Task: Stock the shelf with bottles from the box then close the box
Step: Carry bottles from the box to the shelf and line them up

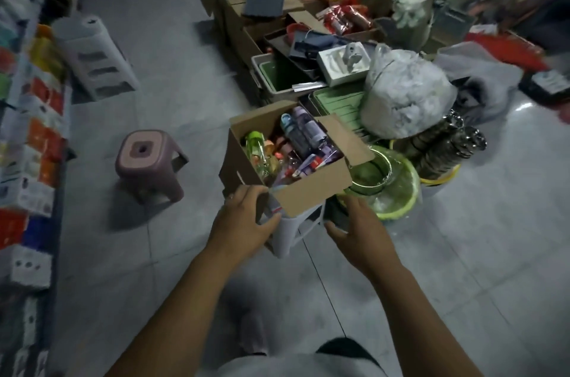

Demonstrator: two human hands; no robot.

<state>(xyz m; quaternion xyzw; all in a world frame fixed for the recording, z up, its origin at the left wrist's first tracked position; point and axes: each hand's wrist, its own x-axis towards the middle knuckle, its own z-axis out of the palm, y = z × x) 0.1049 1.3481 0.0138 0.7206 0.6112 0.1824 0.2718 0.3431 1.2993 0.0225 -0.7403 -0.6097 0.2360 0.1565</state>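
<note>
Grey shirt (296, 367): bottom edge of view.
Left hand (246, 213): fingers curled over the near-left corner of the box (311, 191), thumb against the side below; gripping.
Right hand (357, 228): fingers spread and loose, holding nothing, just beside the box's near-right lower edge; contact cannot be told.
Box: cardboard, flaps open, resting on a white stool (293, 231).
Bottles (303, 133): fill the box, lying jumbled; purple, green and blue among them.
Pink stool (148, 160): 1, upright on the floor (172, 99), left of the box, apart.
Green basin (398, 191): just right of the box.
Shelf (34, 130): far left, stocked with coloured packs.
</note>
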